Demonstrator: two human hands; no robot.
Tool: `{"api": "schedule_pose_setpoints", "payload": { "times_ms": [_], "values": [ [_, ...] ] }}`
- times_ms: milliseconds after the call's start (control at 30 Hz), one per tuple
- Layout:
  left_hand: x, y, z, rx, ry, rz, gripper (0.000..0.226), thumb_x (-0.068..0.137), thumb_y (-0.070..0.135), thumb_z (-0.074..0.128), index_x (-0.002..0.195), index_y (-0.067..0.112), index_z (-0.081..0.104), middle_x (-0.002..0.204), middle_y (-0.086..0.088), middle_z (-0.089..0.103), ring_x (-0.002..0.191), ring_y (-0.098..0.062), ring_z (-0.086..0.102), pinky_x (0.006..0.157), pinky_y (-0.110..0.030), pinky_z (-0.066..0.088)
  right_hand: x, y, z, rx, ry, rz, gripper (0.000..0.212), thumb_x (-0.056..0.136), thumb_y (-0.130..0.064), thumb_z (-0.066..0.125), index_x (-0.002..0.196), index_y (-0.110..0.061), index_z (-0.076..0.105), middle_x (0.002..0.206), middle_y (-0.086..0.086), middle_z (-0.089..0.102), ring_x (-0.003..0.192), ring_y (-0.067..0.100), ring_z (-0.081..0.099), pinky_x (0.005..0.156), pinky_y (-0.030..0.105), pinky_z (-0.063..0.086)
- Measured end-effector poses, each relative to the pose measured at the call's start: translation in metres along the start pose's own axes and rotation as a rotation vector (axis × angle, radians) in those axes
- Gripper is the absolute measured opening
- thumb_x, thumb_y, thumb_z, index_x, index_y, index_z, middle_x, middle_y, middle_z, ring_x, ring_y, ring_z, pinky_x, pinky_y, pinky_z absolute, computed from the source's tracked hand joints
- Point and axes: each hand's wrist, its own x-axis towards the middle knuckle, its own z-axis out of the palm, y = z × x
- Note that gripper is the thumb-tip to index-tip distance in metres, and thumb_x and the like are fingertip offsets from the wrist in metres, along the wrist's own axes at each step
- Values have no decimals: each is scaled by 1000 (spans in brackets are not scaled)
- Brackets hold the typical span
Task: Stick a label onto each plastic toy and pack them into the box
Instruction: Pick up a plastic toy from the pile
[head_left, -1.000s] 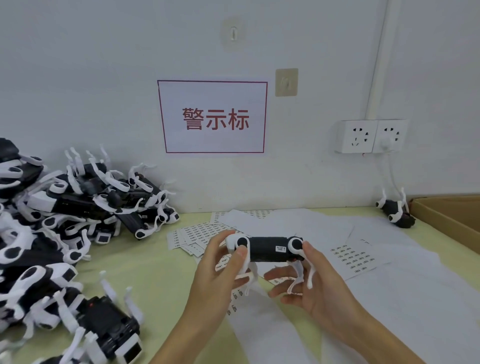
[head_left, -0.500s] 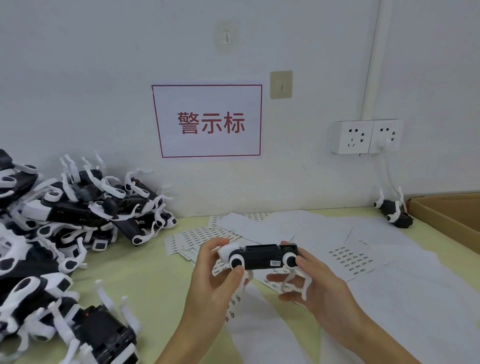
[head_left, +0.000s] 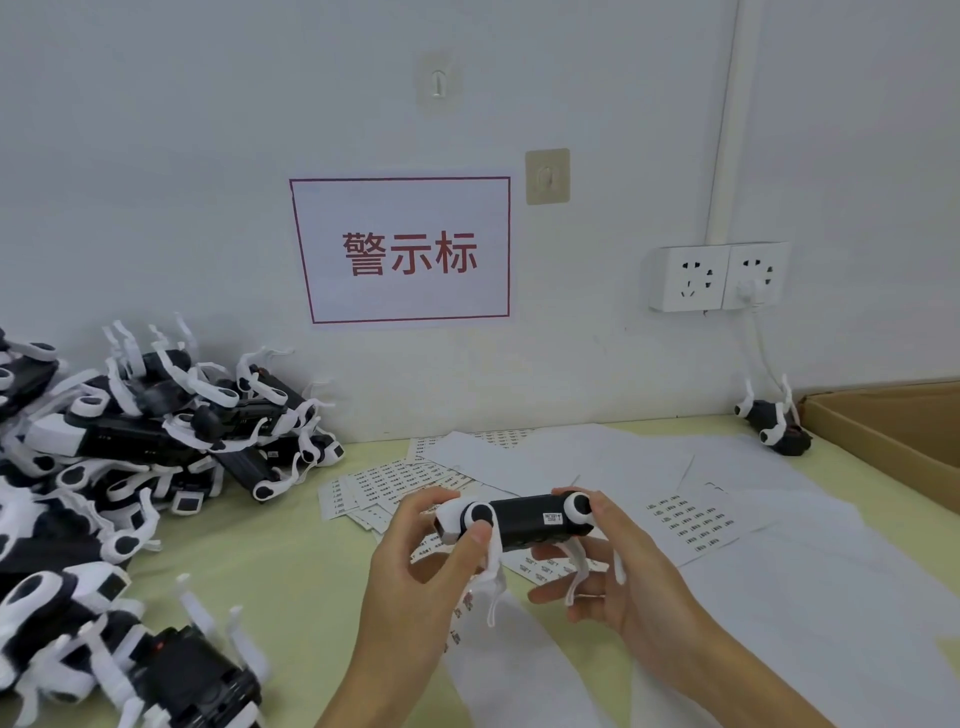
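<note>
Nearest the camera, left hand (head_left: 415, 566) and right hand (head_left: 618, 577) grip the ends of a black-and-white plastic robot-dog toy (head_left: 519, 517) above the yellow-green counter (head_left: 291, 561), small white label (head_left: 552, 518) on its side. Best press label flat, then carry right. Label sheets (head_left: 395, 480) behind; unlabelled toy pile (head_left: 130, 441) left; cardboard box (head_left: 893, 431) far right.
</note>
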Motion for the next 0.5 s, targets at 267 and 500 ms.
{"api": "schedule_pose_setpoints", "payload": {
  "times_ms": [267,500],
  "values": [
    [5,-11,0,-133,1,-170,45,78,47,57,120,32,65,96,3,77,81,-32,75,68,-38,63,-2,-6,0,29,33,-27,42,82,-57,64,106,-23,69,96,16,69,76,46,70,44,29,44],
    [3,-11,3,-203,25,-355,42,92,36,60,133,37,49,85,15,75,77,-34,75,55,-33,59,-1,-4,3,-35,88,-23,42,80,-57,65,107,-25,67,104,19,69,76,49,70,49,32,49]
  ]
}}
